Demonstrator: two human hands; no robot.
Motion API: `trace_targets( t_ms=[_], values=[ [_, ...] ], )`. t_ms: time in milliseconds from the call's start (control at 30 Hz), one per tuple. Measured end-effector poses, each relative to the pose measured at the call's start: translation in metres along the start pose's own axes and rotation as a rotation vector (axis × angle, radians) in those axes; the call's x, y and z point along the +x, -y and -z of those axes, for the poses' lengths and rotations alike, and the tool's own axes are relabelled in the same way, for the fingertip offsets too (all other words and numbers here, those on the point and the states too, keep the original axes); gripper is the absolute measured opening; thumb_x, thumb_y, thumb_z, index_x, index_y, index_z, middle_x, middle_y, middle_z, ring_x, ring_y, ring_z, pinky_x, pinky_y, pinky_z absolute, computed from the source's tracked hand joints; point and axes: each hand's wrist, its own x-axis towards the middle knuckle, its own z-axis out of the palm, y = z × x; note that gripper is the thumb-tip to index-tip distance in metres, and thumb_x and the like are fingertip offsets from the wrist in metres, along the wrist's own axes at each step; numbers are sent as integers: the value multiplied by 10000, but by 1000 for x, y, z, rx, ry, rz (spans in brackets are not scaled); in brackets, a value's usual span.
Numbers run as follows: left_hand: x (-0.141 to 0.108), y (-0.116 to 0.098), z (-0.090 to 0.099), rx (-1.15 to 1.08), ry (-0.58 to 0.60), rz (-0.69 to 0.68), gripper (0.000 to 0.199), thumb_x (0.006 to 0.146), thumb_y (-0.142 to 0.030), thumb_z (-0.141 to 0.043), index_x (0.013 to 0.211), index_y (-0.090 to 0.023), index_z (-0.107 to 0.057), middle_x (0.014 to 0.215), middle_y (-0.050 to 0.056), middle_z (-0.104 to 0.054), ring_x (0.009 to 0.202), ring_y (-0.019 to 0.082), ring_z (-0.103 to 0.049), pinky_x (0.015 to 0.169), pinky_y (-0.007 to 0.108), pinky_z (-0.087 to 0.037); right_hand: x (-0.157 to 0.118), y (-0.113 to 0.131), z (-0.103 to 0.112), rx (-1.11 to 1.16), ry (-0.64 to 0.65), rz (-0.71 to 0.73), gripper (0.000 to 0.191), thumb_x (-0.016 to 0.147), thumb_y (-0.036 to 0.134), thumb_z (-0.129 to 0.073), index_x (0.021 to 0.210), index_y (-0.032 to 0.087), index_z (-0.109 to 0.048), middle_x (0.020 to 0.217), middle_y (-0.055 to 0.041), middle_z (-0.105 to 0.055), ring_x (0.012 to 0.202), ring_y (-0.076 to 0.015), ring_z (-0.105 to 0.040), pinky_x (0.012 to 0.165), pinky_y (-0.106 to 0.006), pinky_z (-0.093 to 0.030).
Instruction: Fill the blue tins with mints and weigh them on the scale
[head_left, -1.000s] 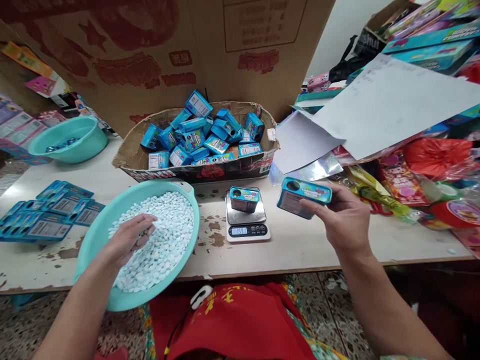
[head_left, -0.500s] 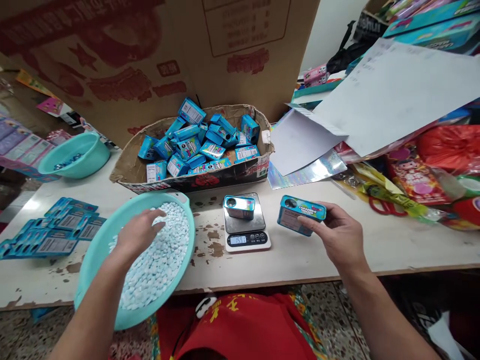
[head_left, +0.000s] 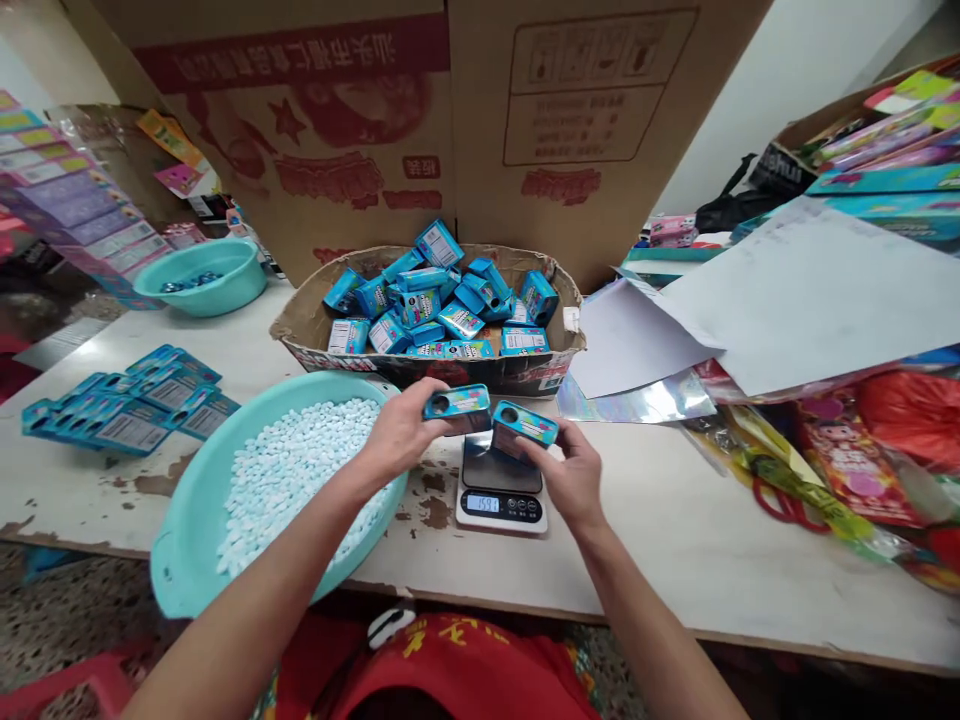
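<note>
My left hand [head_left: 405, 430] grips a small blue box [head_left: 459, 402] by its left end, above the left edge of the digital scale [head_left: 504, 508]. In my right hand [head_left: 570, 465] is another blue box [head_left: 523, 424], held by its right end over the scale's metal plate. Both boxes show a round dark hole on top. The scale's display is lit. To the left stands a turquoise basin [head_left: 180, 520] with many small pale candies [head_left: 292, 470], partly hidden by my left forearm.
Behind the scale, a cut cardboard tray [head_left: 559, 375] holds several blue boxes. Flat blue cartons [head_left: 135, 410] and a smaller turquoise bowl [head_left: 232, 285] are at the left. White sheets [head_left: 817, 290], red scissors [head_left: 787, 510] and plastic packaging lie at the right.
My left hand has left the candies and taken the box from the scale, lifting it. My right hand has brought its box left, over the scale. The view has shifted.
</note>
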Motion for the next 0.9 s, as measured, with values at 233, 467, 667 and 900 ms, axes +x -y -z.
trace_targets(
  t_ms=[233, 467, 667, 900],
  values=[
    [-64, 13, 31, -522, -136, 138, 333, 755, -260, -690, 1073, -210, -601, 937, -6, -637, 839, 161, -569, 768, 256, -426, -14, 43, -38, -238, 48, 469, 809, 693, 429, -794, 1374, 202, -423, 1371, -141, -481, 1280, -313, -432, 1055, -493, -358],
    [-95, 24, 41, -1366, -423, 324, 455, 828, -543, -594, 1093, -175, -624, 1115, 77, -633, 916, 171, -598, 807, 272, -467, -21, 111, -92, -160, 580, 490, 300, 794, 299, -715, 1073, 253, -613, 1011, -26, -655, 928, -211, -608, 827, -341, -460],
    [-81, 45, 59, -1641, -797, 577, 407, 957, -429, -408, 849, -121, -652, 882, 69, -654, 717, 122, -595, 636, 237, -441, -13, 126, -137, -427, 650, 712, 305, 735, 213, -755, 1021, 251, -658, 957, -24, -679, 921, -238, -609, 856, -383, -398],
    [-78, 61, 49, -1759, -932, 604, 285, 923, -282, -482, 751, -116, -639, 732, 39, -611, 614, 108, -557, 637, 252, -442, -17, 113, -149, -421, 637, 656, 298, 745, 227, -723, 1036, 255, -663, 971, -21, -679, 929, -242, -611, 854, -385, -425]
  ],
)
